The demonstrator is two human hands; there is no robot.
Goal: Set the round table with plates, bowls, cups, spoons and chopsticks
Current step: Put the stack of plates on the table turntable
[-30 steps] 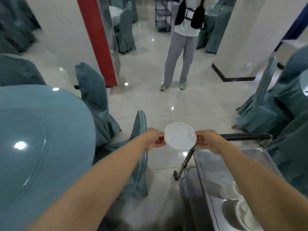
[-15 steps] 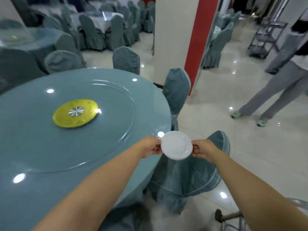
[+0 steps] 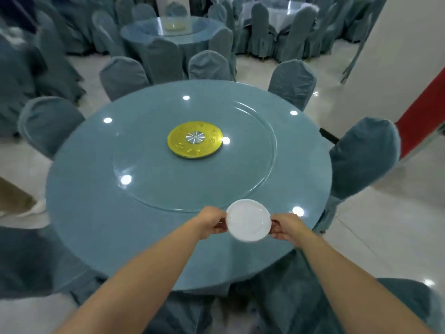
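A: What sits at the left, around nine o'clock?

B: A chair [image 3: 49, 121] in a teal cover, pushed close to the round surface [image 3: 101, 213], which wears a teal cloth under glass.

A: And the left hand?

B: The left hand [image 3: 212, 222] comes in from about seven o'clock. Its grip is clamped on the left rim of the white plate [image 3: 248, 220], fingers curled beneath and thumb along the edge.

A: Where is the plate?

B: At six o'clock on the surface, just outside the near edge of the glass turntable [image 3: 240, 179]. Whether it touches the cloth or hangs just above it, I cannot tell.

A: The middle?

B: A yellow disc [image 3: 195, 139] with a silver hub lies at the turntable's centre, well apart from the plate.

A: The right side?

B: The right hand [image 3: 287, 227] grips the plate's right rim the same way, its grip tight on the edge. At three o'clock stands another covered chair [image 3: 361, 155], with a red pillar [image 3: 420, 121] behind it.
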